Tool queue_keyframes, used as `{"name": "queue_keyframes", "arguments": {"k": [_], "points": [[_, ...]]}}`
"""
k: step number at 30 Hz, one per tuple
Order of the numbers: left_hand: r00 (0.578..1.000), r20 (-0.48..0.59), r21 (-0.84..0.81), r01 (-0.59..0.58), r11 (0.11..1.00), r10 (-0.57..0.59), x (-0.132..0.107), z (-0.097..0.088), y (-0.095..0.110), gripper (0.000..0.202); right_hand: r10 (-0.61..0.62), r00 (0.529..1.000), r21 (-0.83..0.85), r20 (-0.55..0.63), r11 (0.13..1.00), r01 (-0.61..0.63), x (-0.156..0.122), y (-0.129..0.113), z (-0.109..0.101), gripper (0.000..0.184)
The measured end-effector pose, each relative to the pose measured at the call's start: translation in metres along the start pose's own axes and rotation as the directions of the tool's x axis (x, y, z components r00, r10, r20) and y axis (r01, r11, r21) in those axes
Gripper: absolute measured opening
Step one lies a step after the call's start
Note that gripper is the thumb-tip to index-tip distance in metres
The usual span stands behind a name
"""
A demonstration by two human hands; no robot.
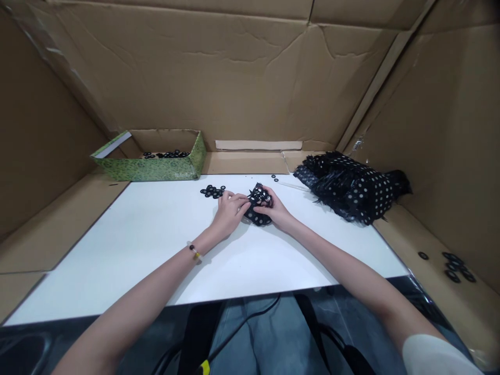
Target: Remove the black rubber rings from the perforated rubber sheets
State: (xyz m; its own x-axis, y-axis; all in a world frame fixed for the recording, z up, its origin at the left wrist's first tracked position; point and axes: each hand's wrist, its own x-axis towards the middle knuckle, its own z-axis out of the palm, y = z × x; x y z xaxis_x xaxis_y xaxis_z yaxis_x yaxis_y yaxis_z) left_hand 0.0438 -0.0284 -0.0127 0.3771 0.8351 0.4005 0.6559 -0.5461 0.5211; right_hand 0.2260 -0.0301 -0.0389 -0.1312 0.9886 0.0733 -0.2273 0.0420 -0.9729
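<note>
A crumpled black dotted sheet [259,216], pale spots or holes showing through it, is between my hands over the middle of the white table. My right hand [276,211] wraps round its right side, with the thumb across the front. At its left edge, my left hand [230,212] is closed, fingertips pinching the sheet; whether a small ring is also in them I cannot make out. Just beyond my left hand lies a small pile of black rings [213,191]. Two more black rings [275,179] lie behind the sheet.
A green patterned box [156,169] with black rings inside stands at the back left. At the back right is a heap of black dotted sheets [351,187]. Several black rings [453,265] lie on the cardboard at right. Cardboard walls [195,78] enclose the white table [148,224].
</note>
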Motion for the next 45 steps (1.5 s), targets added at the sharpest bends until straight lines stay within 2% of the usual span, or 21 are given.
{"name": "queue_keyframes", "arguments": {"k": [3, 5, 6, 8, 10, 11, 12, 14, 16, 18, 20, 22, 24, 25, 27, 31, 35, 40, 45], "points": [[0.996, -0.063, -0.092, 0.062, 0.994, -0.068, 0.007, 0.004, -0.014, 0.034, 0.001, 0.999, -0.009, -0.033, 1.0, -0.001, 0.004, 0.005, -0.003, 0.079], [0.979, -0.115, -0.196, 0.142, 0.97, -0.167, 0.014, 0.001, -0.029, 0.034, 0.007, 0.999, -0.018, -0.045, 1.0, -0.008, 0.005, 0.006, -0.005, 0.08], [0.959, -0.151, -0.259, 0.194, 0.946, -0.238, 0.018, -0.002, -0.038, 0.035, 0.014, 0.999, -0.021, -0.05, 1.0, -0.015, 0.006, 0.006, -0.006, 0.081], [0.878, -0.272, -0.349, 0.292, 0.89, -0.394, 0.023, -0.013, -0.057, 0.039, 0.03, 0.998, -0.028, -0.061, 0.999, -0.032, 0.005, 0.004, -0.008, 0.082], [0.825, -0.407, -0.251, 0.312, 0.916, -0.392, 0.026, -0.025, -0.074, 0.037, 0.041, 0.996, -0.027, -0.075, 0.999, -0.043, 0.004, 0.003, -0.009, 0.082], [0.822, -0.443, -0.154, 0.324, 0.934, -0.358, 0.026, -0.031, -0.08, 0.034, 0.043, 0.996, -0.023, -0.081, 0.999, -0.045, 0.004, 0.002, -0.009, 0.081], [0.832, -0.452, -0.05, 0.337, 0.94, -0.322, 0.025, -0.035, -0.085, 0.031, 0.043, 0.995, -0.017, -0.086, 0.999, -0.045, 0.003, 0.002, -0.009, 0.08], [0.869, -0.405, 0.118, 0.358, 0.926, -0.284, 0.023, -0.04, -0.088, 0.023, 0.046, 0.994, 0.001, -0.099, 0.999, -0.046, 0.004, 0.002, -0.009, 0.08], [0.898, -0.35, 0.199, 0.348, 0.916, -0.266, 0.02, -0.04, -0.083, 0.019, 0.048, 0.992, 0.017, -0.116, 0.999, -0.047, 0.005, 0.003, -0.008, 0.08], [0.929, -0.318, 0.228, 0.271, 0.935, -0.191, 0.018, -0.037, -0.069, 0.021, 0.047, 0.989, 0.015, -0.138, 0.999, -0.046, 0.005, 0.005, -0.008, 0.079], [0.964, -0.261, 0.229, 0.115, 0.967, -0.052, 0.015, -0.033, -0.049, 0.023, 0.05, 0.985, -0.002, -0.162, 0.999, -0.051, 0.005, 0.005, -0.007, 0.078], [0.985, -0.141, 0.195, -0.073, 0.978, 0.102, 0.01, -0.026, -0.025, 0.023, 0.052, 0.983, -0.014, -0.178, 0.998, -0.055, 0.004, 0.005, -0.006, 0.079], [0.976, -0.052, 0.183, -0.198, 0.963, 0.211, 0.003, -0.018, -0.005, 0.023, 0.053, 0.982, 0.002, -0.18, 0.999, -0.053, 0.002, 0.003, -0.004, 0.08], [0.973, -0.019, 0.182, -0.222, 0.958, 0.23, 0.0, -0.015, 0.002, 0.025, 0.051, 0.982, 0.025, -0.18, 0.999, -0.047, 0.001, 0.001, -0.003, 0.079], [0.975, -0.006, 0.179, -0.218, 0.959, 0.223, -0.004, -0.009, 0.01, 0.029, 0.067, 0.982, 0.109, -0.179, 0.993, -0.047, -0.002, -0.002, 0.0, 0.076], [0.987, -0.092, 0.074, -0.121, 0.99, 0.128, -0.004, -0.006, 0.006, 0.024, 0.107, 0.989, 0.25, -0.098, 0.965, -0.08, -0.006, -0.009, 0.003, 0.079], [0.993, -0.118, -0.032, -0.028, 0.999, 0.024, -0.001, -0.008, 0.001, 0.014, 0.071, 0.997, 0.179, -0.004, 0.981, -0.069, -0.007, -0.01, 0.004, 0.079], [0.998, -0.056, -0.046, -0.012, 0.999, 0.009, -0.002, -0.004, 0.0, 0.022, 0.021, 0.999, 0.076, -0.047, 0.997, -0.017, -0.002, -0.004, 0.003, 0.075], [0.997, -0.056, -0.083, 0.053, 0.995, -0.057, -0.002, 0.003, -0.003, 0.027, 0.053, 0.998, 0.032, -0.02, 0.998, -0.053, 0.0, -0.001, 0.001, 0.079]]}}
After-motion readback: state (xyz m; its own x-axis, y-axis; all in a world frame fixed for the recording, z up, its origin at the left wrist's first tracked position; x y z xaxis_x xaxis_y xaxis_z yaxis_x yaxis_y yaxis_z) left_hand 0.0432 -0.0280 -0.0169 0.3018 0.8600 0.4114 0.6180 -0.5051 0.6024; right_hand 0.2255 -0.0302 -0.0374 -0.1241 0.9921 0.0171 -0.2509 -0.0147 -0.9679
